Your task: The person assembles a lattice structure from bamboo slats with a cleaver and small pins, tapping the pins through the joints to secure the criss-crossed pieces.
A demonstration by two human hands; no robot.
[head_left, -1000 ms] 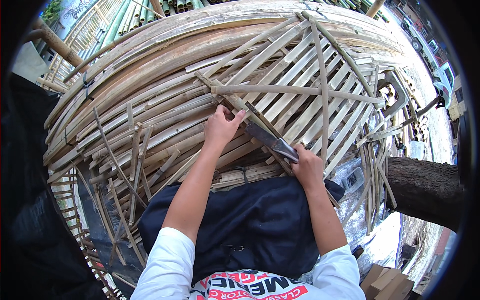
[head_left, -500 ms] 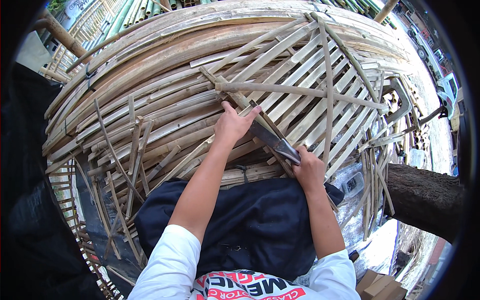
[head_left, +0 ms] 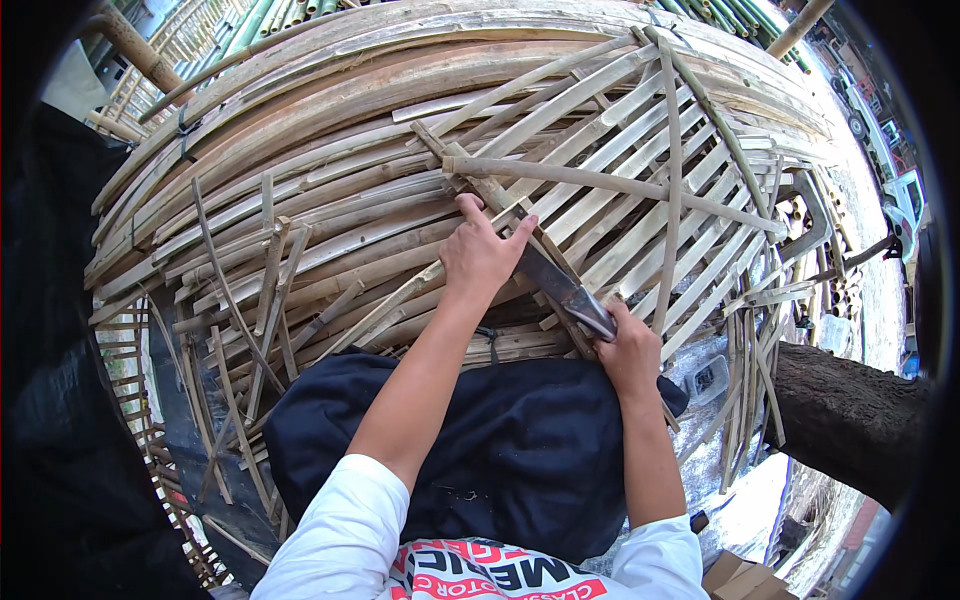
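My right hand (head_left: 630,352) is closed round the handle end of a broad dark-bladed knife (head_left: 556,284), shaped like a machete. Its blade slants up and left towards my left hand (head_left: 482,250). The left fingers and thumb grip a bamboo strip (head_left: 487,188) that runs along beside the blade, close to the blade's far end. Whether the edge touches the strip I cannot tell. Beneath both hands lies a lattice of crossed bamboo slats (head_left: 610,175). The knife handle is mostly hidden in my right hand.
Long split bamboo lengths (head_left: 330,110) are stacked ahead, with loose sticks (head_left: 270,290) leaning at the left. Dark cloth (head_left: 450,440) covers my lap. On the right are a thick tree trunk (head_left: 840,420) and a clear plastic container (head_left: 708,380). A cardboard box (head_left: 745,578) stands at lower right.
The whole view has shifted slightly, so things sit a little further right. Both hands keep their grips, and the knife stays at nearly the same slant by the strip.
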